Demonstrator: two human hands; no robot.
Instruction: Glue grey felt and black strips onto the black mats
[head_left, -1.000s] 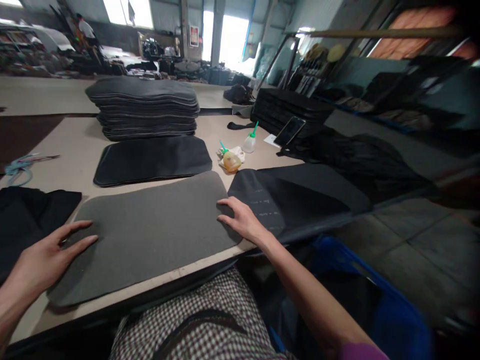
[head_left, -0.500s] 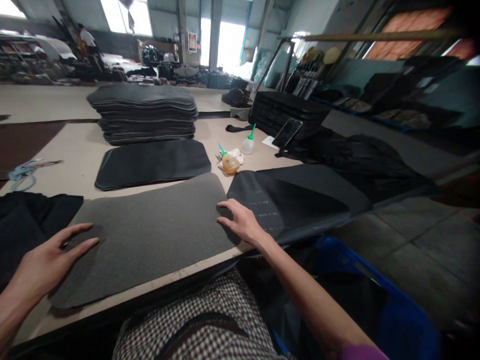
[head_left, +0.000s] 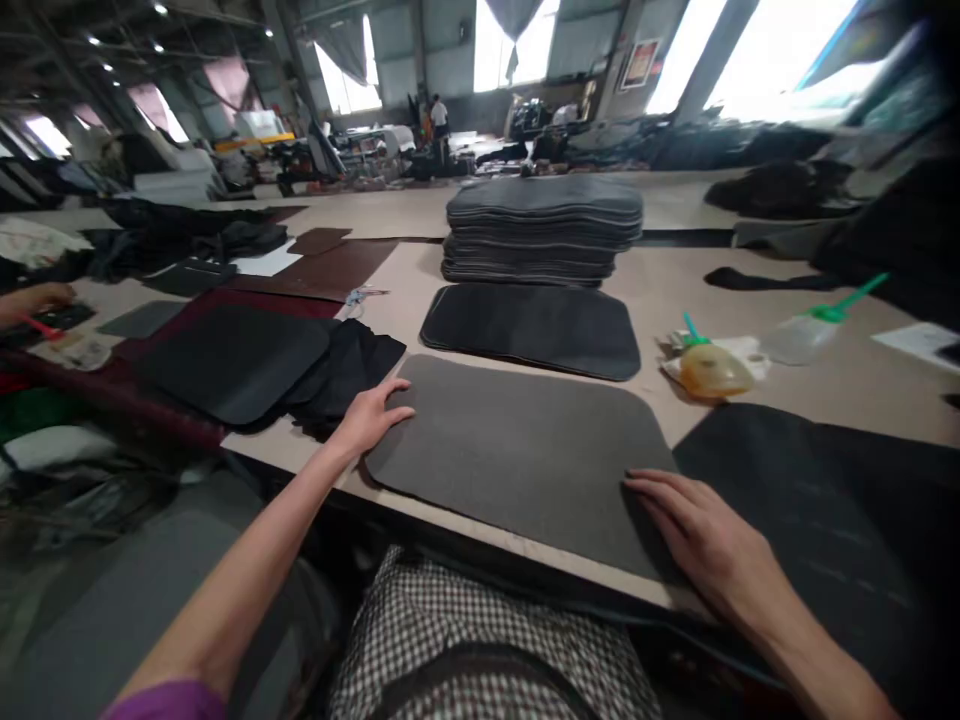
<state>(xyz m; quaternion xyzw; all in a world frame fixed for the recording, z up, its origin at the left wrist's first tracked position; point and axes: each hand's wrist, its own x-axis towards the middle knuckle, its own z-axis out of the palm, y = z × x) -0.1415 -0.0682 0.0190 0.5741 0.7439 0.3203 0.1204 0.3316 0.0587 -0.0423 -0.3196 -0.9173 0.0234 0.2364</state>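
A grey rounded sheet (head_left: 517, 450) lies flat on the table in front of me. At its left end is my left hand (head_left: 371, 415), thumb and forefinger apart with their tips over the sheet's edge. My right hand (head_left: 709, 535) rests on the right end, fingers stretched out and the palm over the edge. Just behind the sheet lies a smaller black rounded panel (head_left: 532, 330). A tall stack of dark panels (head_left: 544, 230) stands beyond that.
A squeeze bottle with amber liquid (head_left: 712, 372) lies on a white cloth, near a clear squeeze bottle (head_left: 802, 335). Black material (head_left: 817, 500) is at the right. Dark pieces (head_left: 240, 360) lie at the left, where another person's hand (head_left: 37, 300) shows. Thread scissors (head_left: 367, 294) lie behind.
My view has swung to the left, bringing the left part of the table and another person's hand into sight. My right hand's fingers now lie flatter on the sheet.
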